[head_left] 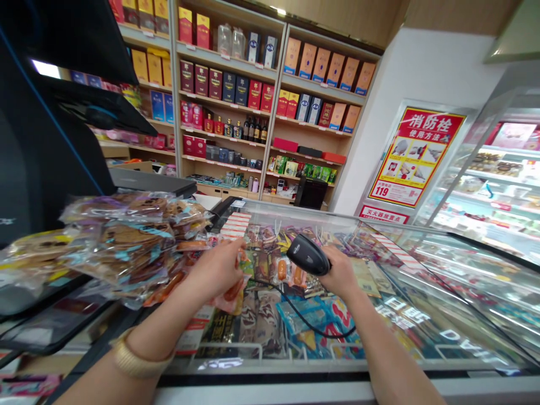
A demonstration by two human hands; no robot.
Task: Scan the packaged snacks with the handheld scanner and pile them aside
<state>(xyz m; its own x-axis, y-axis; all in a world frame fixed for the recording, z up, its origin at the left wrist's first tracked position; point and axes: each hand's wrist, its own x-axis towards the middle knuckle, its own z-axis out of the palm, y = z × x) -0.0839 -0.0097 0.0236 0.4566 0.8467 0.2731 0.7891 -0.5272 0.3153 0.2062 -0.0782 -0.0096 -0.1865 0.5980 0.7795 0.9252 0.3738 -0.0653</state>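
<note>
A black handheld scanner is gripped in my right hand above the glass top of a display freezer. Its black cable loops down over the glass. My left hand has its fingers closed on a plastic-wrapped sausage packet; the fingertips are partly hidden. Other wrapped sausages lie between the two hands. Beside my left forearm, a tall pile of clear-wrapped flat brown food packs stands on the counter.
The freezer's glass edge runs along the front. A black terminal rises at the left. Behind stand shelves of boxed bottles; a lit, glass-fronted case is at the right.
</note>
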